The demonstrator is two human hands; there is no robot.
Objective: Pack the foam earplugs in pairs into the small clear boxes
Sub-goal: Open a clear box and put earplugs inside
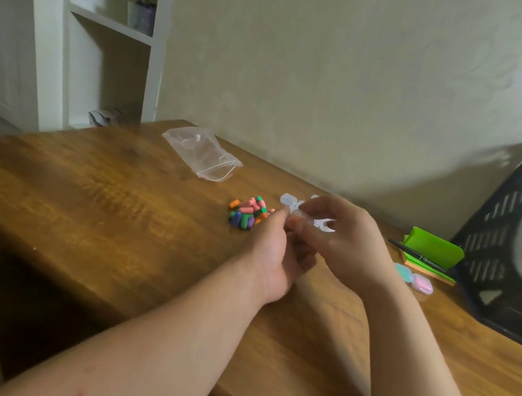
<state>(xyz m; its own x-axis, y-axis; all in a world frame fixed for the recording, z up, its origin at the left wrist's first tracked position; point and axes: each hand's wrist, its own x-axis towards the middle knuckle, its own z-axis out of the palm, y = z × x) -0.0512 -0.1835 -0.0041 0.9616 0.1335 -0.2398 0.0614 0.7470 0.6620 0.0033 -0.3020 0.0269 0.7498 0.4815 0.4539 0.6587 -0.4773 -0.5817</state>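
Now both my hands are near the middle of the frame. My left hand (273, 258) and right hand (352, 244) are curled and pinch one clear box (324, 226). It is blurry, so I can't tell if its lid is up. I think I am opening it. The earplugs (247, 213) lie in a pile just left of my hands. Next I must pick two and drop them in.

- Two hands: left hand (271, 261), right hand (345, 243).
- Clear boxes (288, 199) pinched at the fingertips: blurred, one or two.
- Two filled boxes at 3 o'clock of the hands: teal box (402, 272), pink box (422, 283).
- One earplug pile (247, 213) at 9 o'clock, too jumbled to count.
- One zip bag (203, 153) at 10 o'clock.
- One pen (416, 255).
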